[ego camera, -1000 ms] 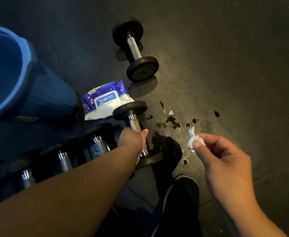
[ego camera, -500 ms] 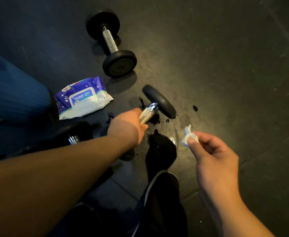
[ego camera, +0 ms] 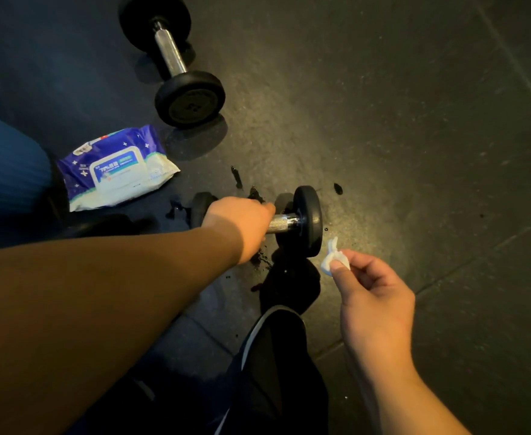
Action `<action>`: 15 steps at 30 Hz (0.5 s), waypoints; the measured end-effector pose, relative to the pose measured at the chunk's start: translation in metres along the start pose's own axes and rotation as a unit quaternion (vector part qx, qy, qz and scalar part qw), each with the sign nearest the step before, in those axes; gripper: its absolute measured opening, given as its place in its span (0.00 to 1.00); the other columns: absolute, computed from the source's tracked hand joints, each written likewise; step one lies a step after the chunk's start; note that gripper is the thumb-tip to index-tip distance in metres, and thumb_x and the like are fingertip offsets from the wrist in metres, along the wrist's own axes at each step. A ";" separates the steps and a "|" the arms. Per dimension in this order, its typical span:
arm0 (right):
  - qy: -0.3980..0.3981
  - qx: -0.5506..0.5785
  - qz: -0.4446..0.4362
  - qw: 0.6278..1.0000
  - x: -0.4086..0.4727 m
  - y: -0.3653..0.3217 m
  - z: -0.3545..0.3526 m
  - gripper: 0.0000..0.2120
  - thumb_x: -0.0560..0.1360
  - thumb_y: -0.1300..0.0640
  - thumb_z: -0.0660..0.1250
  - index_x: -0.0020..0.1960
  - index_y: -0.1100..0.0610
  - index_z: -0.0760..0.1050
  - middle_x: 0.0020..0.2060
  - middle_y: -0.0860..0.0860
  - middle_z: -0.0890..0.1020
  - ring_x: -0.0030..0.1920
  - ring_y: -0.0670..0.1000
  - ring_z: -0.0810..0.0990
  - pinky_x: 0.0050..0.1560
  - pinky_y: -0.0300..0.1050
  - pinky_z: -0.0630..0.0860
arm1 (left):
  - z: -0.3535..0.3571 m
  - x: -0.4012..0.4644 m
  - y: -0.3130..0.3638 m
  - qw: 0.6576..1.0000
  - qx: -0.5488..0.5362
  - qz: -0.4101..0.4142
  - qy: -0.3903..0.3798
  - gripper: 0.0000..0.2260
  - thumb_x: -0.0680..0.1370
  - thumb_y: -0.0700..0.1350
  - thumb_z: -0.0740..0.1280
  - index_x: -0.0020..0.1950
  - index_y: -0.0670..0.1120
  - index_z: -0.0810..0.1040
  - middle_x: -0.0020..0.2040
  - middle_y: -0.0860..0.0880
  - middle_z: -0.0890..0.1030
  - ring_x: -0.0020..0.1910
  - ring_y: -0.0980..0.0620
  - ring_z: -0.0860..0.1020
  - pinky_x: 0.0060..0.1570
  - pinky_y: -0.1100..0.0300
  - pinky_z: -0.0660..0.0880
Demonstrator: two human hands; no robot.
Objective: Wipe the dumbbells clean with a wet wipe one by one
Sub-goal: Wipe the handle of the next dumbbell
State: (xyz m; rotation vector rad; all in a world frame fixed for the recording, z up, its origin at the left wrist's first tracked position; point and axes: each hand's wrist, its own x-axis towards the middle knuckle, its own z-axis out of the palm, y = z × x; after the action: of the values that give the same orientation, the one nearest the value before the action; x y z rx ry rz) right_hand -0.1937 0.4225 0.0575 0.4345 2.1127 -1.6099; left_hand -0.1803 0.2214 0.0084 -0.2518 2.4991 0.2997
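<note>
Dark gym floor (ego camera: pixel 414 120) had wet spots; left hand (ego camera: pixel 242 226) was wrapped around a dumbbell (ego camera: pixel 308 219) handle, right hand (ego camera: pixel 374 296) pinching a balled-up wet wipe (ego camera: pixel 333 260) right beside it.

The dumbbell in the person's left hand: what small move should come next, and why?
Probably bring the wet wipe, pinched in the right hand, across to the near weight plate and start rubbing. The left hand grips the held dumbbell by its handle, and the wipe hovers just beside that plate without touching it, so this looks like the shortest step.
</note>
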 end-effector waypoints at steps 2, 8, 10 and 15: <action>-0.003 -0.014 -0.014 1.000 0.001 -0.002 0.000 0.07 0.74 0.65 0.73 0.45 0.53 0.84 0.43 0.48 0.87 0.47 0.46 0.85 0.52 0.40 0.76 | -0.005 -0.003 -0.004 1.000 0.005 0.014 0.007 0.23 0.78 0.55 0.65 0.71 0.50 0.65 0.62 0.46 0.76 0.57 0.43 0.76 0.53 0.47 0.75; -0.013 -0.111 -0.083 0.990 -0.003 -0.003 -0.001 0.07 0.76 0.59 0.73 0.47 0.47 0.83 0.43 0.43 0.85 0.44 0.42 0.82 0.49 0.36 0.76 | -0.010 -0.058 -0.043 0.982 0.099 0.022 0.162 0.52 0.69 0.72 0.63 0.81 0.42 0.48 0.80 0.39 0.51 0.80 0.41 0.49 0.76 0.45 0.53; -0.026 -0.162 -0.124 0.979 -0.007 -0.003 0.002 0.09 0.77 0.57 0.72 0.47 0.43 0.82 0.41 0.42 0.84 0.44 0.41 0.81 0.46 0.31 0.73 | 0.000 -0.075 -0.053 0.989 0.115 -0.002 0.090 0.55 0.68 0.74 0.61 0.81 0.41 0.43 0.81 0.40 0.45 0.80 0.43 0.45 0.77 0.45 0.50; -0.054 -0.311 -0.257 0.913 -0.006 -0.001 0.001 0.10 0.76 0.59 0.73 0.52 0.45 0.82 0.43 0.38 0.80 0.50 0.42 0.78 0.51 0.28 0.68 | 0.016 -0.077 -0.057 0.994 0.082 -0.003 0.075 0.54 0.71 0.70 0.66 0.80 0.43 0.38 0.81 0.41 0.43 0.80 0.46 0.47 0.78 0.49 0.50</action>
State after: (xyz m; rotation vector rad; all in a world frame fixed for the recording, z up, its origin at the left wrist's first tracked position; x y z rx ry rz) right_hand -0.1889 0.4220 0.0611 -0.4433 2.6196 -1.0377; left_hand -0.0956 0.1794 0.0320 -0.2223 2.6526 0.0734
